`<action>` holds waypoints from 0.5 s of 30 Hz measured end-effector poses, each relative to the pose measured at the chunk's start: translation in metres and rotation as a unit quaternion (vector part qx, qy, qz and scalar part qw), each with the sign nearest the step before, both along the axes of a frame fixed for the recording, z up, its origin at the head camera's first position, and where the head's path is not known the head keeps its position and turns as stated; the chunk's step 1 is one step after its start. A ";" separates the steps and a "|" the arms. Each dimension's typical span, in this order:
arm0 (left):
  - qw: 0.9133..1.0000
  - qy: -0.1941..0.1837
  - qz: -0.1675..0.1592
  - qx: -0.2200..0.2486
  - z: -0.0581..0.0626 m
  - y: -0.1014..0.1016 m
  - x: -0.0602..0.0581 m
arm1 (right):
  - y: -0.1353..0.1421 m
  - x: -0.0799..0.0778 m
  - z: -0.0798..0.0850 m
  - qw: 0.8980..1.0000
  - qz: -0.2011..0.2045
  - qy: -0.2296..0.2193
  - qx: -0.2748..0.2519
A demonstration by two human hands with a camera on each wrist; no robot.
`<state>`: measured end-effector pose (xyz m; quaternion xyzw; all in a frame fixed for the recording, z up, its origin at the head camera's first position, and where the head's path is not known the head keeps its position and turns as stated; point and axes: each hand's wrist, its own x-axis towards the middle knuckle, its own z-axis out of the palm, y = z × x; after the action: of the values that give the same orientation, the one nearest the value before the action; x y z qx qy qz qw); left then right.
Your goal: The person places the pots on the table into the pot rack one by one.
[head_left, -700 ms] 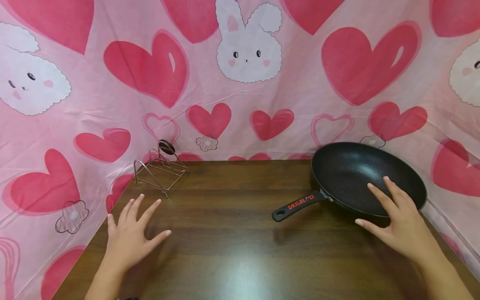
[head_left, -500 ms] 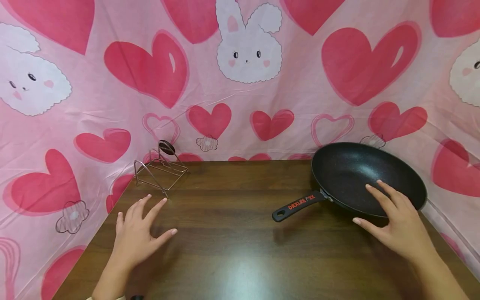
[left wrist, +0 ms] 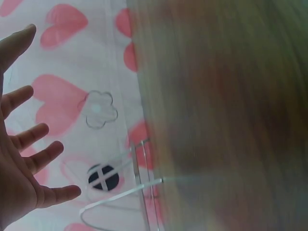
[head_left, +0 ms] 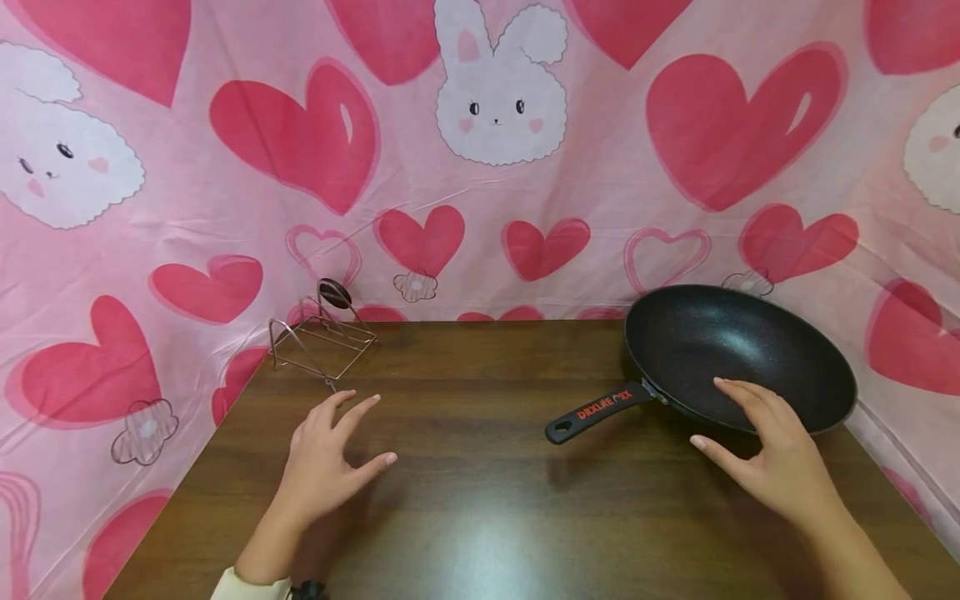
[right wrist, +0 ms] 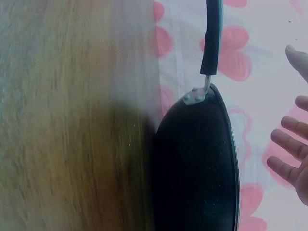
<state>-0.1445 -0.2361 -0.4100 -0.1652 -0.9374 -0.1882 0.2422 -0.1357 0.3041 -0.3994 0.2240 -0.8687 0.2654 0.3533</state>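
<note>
A black frying pan (head_left: 697, 346) stands at the back right of the table, its handle (head_left: 600, 412) with red lettering toward the table's middle. My right hand (head_left: 783, 458) hovers over the pan's near rim in the head view, fingers spread and holding nothing. The right wrist view shows the fingers apart from the pan (right wrist: 197, 163), seen from its outer side. My left hand (head_left: 318, 462) is raised above the table on the left, fingers spread and empty. Nearest to it is a metal wire rack (head_left: 305, 351) with a black round disc (head_left: 334, 293) at its back.
The brown wooden table (head_left: 465, 467) has a glossy reflection at its front. A pink cloth (head_left: 480, 192) with hearts and rabbit faces hangs behind and along both sides. A dark band (head_left: 307, 590) shows at my left wrist.
My left hand has moved right, away from the left edge, and its sleeve has come into view. My right hand has shifted slightly left. Pan and rack stay put.
</note>
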 end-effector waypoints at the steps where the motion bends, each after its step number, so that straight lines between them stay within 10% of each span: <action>1: 1.000 0.000 -0.005 0.005 0.000 0.002 -0.001 | -0.001 0.000 0.000 1.000 0.001 -0.002 -0.001; 15: 0.986 -0.065 -0.091 0.124 -0.001 0.030 -0.012 | -0.027 0.002 -0.010 0.997 0.018 -0.036 -0.064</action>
<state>-0.1560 -0.2061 -0.4114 -0.2056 -0.9016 -0.3346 0.1812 -0.1338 0.2772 -0.4091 0.2063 -0.8580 0.3347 0.3306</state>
